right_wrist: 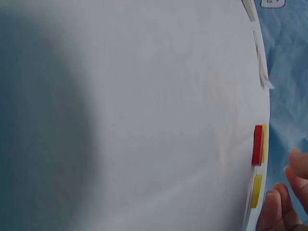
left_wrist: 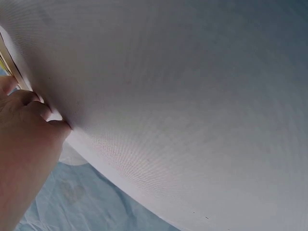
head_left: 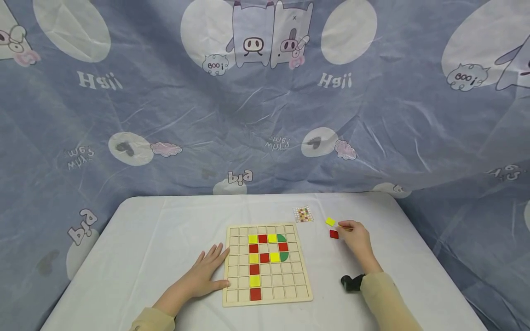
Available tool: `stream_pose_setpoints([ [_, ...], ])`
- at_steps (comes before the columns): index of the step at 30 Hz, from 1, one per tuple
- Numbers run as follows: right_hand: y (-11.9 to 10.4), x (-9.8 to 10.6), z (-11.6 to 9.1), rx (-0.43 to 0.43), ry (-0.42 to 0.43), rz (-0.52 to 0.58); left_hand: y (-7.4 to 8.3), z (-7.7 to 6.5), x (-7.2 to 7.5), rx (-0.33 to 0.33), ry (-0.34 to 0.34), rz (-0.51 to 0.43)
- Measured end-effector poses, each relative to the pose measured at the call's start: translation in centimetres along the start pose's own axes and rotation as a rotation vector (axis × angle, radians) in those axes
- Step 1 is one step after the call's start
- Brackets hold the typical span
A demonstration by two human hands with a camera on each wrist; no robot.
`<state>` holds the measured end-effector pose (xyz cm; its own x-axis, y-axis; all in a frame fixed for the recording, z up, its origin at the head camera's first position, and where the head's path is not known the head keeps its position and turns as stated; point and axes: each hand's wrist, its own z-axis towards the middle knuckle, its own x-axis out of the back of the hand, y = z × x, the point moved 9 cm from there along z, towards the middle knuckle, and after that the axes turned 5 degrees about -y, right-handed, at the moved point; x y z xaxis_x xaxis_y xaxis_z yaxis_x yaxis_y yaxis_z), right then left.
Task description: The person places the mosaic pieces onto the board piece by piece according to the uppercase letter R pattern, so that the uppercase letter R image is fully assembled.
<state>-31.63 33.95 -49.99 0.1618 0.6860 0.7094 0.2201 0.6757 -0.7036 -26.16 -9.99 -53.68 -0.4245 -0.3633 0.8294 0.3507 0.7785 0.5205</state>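
My left hand (head_left: 204, 272) lies with fingers spread against the left edge of a wooden grid board (head_left: 290, 278); fingertips and thumb touch its rim. Red, yellow and green tiles in the board form a P shape. To the right of the board, my right hand (head_left: 357, 239) is low over the table with bent fingers. Beside its fingertips lie a yellow tile (head_left: 330, 221) and a red tile (head_left: 334, 234). A thin, pale-edged piece shows under the fingers; whether they pinch it is unclear. In the right wrist view, another yellow tile (right_wrist: 256, 191) is close to the fingertips.
A small pattern card (head_left: 303, 214) with a coloured grid lies behind the board's right corner. A black object (head_left: 352, 282) is by the right sleeve. The white-covered table (head_left: 165, 230) ends at a grey-blue printed cloth (head_left: 248, 115) behind.
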Motion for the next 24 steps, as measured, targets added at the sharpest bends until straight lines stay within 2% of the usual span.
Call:
stream_pose_setpoints([
  [5, 0.9, 0.1, 0.9, -0.039, -0.021, -0.101, 0.1, -0.2, 0.0, -0.008, 0.007, -0.005],
  [11, 1.5, -0.1, 1.4, -0.029, -0.046, -0.193, 0.3, -0.2, 0.0, -0.019, 0.002, -0.014],
  [16, 1.7, -0.1, 1.6, -0.034, -0.04, -0.193, 0.1, -0.1, 0.0, -0.009, 0.001, 0.003],
  [24, 2.3, 0.1, 1.7, -0.094, -0.06, -0.14, -0.1, -0.1, 0.1, -0.009, 0.019, 0.007],
])
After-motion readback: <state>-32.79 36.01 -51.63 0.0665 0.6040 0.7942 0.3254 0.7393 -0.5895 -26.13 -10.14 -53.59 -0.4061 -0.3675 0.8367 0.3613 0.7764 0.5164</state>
